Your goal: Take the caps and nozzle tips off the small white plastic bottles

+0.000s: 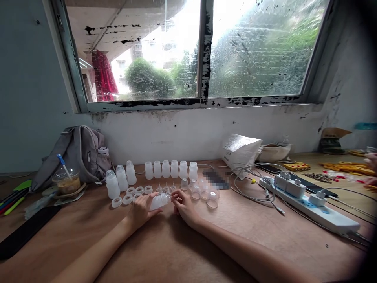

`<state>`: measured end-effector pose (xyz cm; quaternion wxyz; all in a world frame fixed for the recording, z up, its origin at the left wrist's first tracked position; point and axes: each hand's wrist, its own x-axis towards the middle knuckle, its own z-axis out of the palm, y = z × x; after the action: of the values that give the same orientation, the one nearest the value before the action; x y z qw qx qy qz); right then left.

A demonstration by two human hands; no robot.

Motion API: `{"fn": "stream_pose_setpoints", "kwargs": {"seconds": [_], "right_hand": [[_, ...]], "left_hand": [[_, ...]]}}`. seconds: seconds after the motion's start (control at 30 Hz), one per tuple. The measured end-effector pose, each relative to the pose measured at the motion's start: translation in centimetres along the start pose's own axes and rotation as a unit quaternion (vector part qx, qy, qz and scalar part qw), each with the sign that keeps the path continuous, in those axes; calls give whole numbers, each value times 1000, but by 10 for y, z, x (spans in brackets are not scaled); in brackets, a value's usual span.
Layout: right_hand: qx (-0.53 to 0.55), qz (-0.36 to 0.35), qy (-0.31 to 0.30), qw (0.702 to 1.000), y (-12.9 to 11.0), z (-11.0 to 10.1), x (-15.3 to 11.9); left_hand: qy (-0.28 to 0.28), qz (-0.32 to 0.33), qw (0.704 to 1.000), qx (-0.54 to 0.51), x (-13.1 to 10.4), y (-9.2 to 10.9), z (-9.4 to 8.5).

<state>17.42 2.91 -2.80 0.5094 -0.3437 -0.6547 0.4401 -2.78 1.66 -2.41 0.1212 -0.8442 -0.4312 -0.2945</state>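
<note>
My left hand [142,208] is wrapped round a translucent white bottle [159,201], tilted with its neck toward the right. At that neck, the fingers of my right hand [183,203] are pinched together against a small clear piece [168,196], perhaps a nipple. Beyond my hands lie several white rings [117,202], a few clear nipples [166,187] standing upright, and several clear domed caps [212,203] to the right. A row of open white bottles [165,169] stands farther back. Three capped bottles [112,184] are at the left.
A power strip [312,206] with chargers and cables [256,192] lies at the right, near a white bag [241,151]. At the left are a drink cup [67,181], a grey backpack [79,157], markers [14,205] and a black slab [28,232]. Another person's hand [371,162] shows at the right edge.
</note>
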Motion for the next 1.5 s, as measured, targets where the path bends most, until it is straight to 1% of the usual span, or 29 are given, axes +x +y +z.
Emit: {"fn": "stream_pose_setpoints", "kwargs": {"seconds": [0.17, 0.37, 0.57, 0.77, 0.87, 1.0, 1.1, 1.17, 1.23, 1.3, 1.4, 1.5], "right_hand": [[-13, -7, -7, 1000, -6, 1, -2], [-12, 8, -26, 1000, -11, 1, -3], [-4, 25, -27, 999, -13, 2, -2], [-28, 33, -43, 998, -13, 2, -2], [-54, 28, -46, 997, -8, 1, -2], [-88, 7, -44, 995, -5, 0, 0], [-100, -13, -44, 994, -9, 0, -1], [-107, -13, -50, 993, -13, 0, -2], [-116, -13, -65, 991, -16, -2, -4], [-130, -29, -88, 987, -18, -4, -6], [-163, -72, -120, 977, -20, -9, -8], [-195, -112, -136, 965, -18, -11, -10]], "left_hand": [[10, -18, 1000, -11, 0, 3, -1], [-5, -14, 1000, -7, 0, 7, -3], [6, -7, 1000, -26, 0, 8, -4], [-7, -27, 998, -48, 0, 10, -6], [-20, -18, 998, -54, 0, 13, -8], [-10, 17, 998, -59, 0, 15, -10], [10, 34, 998, -49, 0, 16, -9], [19, 35, 999, -32, 0, 15, -9], [19, 33, 999, -24, 0, 15, -9], [8, 40, 999, -35, 0, 15, -10], [-9, 50, 997, -62, 0, 13, -10], [-11, 39, 996, -77, 0, 11, -10]]}}
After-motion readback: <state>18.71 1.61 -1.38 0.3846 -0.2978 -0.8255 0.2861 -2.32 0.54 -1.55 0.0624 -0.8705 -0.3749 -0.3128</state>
